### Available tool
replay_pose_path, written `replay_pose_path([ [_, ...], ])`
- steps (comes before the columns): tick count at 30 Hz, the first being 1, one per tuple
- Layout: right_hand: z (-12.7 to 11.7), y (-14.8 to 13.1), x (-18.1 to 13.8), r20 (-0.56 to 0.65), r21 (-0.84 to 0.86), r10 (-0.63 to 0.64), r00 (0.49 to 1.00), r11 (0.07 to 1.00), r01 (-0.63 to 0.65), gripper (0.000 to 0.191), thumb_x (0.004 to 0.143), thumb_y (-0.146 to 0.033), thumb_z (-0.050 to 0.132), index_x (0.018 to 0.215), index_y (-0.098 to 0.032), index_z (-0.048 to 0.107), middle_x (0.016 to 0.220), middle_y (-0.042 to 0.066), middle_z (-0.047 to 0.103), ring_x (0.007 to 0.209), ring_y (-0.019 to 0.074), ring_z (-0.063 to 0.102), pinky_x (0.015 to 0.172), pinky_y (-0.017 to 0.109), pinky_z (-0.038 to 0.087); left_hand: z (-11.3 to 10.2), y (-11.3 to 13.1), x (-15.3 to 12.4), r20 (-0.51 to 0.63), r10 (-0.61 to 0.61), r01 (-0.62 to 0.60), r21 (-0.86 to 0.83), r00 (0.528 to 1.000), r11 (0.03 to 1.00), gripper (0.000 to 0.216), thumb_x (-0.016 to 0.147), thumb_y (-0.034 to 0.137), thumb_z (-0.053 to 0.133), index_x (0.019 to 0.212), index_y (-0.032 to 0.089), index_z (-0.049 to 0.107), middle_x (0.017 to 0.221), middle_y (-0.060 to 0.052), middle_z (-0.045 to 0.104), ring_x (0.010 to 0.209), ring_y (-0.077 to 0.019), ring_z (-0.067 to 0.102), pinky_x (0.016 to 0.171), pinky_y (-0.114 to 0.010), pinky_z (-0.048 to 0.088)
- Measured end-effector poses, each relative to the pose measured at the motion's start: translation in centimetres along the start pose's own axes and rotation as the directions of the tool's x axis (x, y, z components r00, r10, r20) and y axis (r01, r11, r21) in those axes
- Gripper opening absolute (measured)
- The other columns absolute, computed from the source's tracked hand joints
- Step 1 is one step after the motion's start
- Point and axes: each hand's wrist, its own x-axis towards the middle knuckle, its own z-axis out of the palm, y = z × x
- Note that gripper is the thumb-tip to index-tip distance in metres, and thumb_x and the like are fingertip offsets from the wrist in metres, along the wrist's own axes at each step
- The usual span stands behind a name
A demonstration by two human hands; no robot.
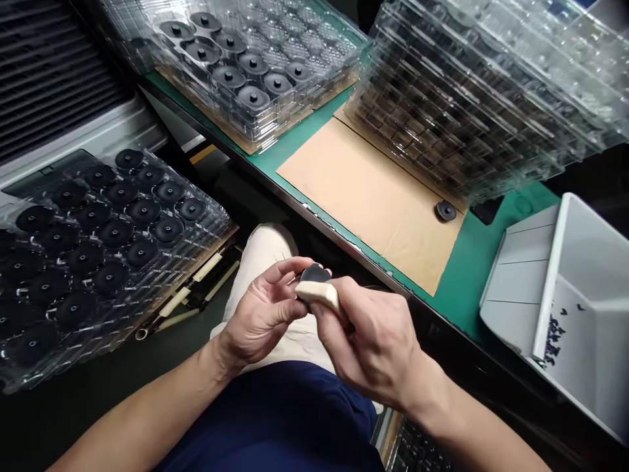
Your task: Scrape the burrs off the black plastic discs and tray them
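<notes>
A person sat at a bench (pixel 491 275) covered with a green mat, with a cardboard sheet (pixel 363 190) lying across it. Stacks of clear blister trays (pixel 223 226) filled with round black parts stood ahead and to the left, and a white plastic bin (pixel 545 282) sat to the right. A single black disc (pixel 445 211) lay on the cardboard. The person's hands met above a knee (pixel 268 252) in beige trousers, well below the bench edge. The left hand (pixel 260 311) had its fingers (pixel 285 267) curled around a round black part (pixel 313 274), which was held tilted up. The right hand's (pixel 373 341) fingers (pixel 361 295) pinched a cream block (pixel 318 294) against the part's lower edge, the block's long axis lying roughly crosswise. The left hand held the part directly.
</notes>
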Motion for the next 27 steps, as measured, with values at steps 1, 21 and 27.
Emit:
replay_pose_path([
  [1,0.2,-0.1,-0.1,0.013,-0.004,0.005,1.0,1.0,-0.005,0.009,0.101,-0.018,0.052,0.093,-0.018,0.056,0.071,-0.003,0.053,0.056,0.0099,0.042,0.057,0.027,0.031,0.2,0.3,-0.1,-0.01,0.036,-0.036,0.021,0.999,0.999,0.045,0.072,0.011,0.091,0.113,0.027,0.078,0.116,-0.003,0.078,0.114,-0.0189,0.07,0.1,-0.026,0.054],
  [21,-1.5,1.6,-0.4,0.134,-0.149,0.006,0.991,0.989,0.014,0.016,0.1,-0.024,0.05,0.085,-0.021,0.049,0.07,-0.004,0.053,0.06,0.0107,0.046,0.057,0.029,0.028,-1.2,0.8,-0.9,-0.047,-0.137,0.139,0.03,0.989,0.99,0.041,0.088,0.036,0.081,0.126,0.021,0.076,0.114,-0.008,0.08,0.1,-0.0202,0.076,0.091,-0.027,0.062],
  [27,-1.3,1.9,-0.5,0.176,-0.2,-0.008,0.984,0.979,0.043,0.017,0.102,-0.025,0.05,0.085,-0.021,0.05,0.069,-0.004,0.053,0.06,0.0112,0.047,0.058,0.031,0.027,-1.4,0.8,-0.6,-0.048,-0.236,0.238,0.047,0.971,0.97,0.038,0.09,0.04,0.077,0.122,0.019,0.078,0.105,-0.009,0.081,0.089,-0.0206,0.077,0.085,-0.029,0.064],
])
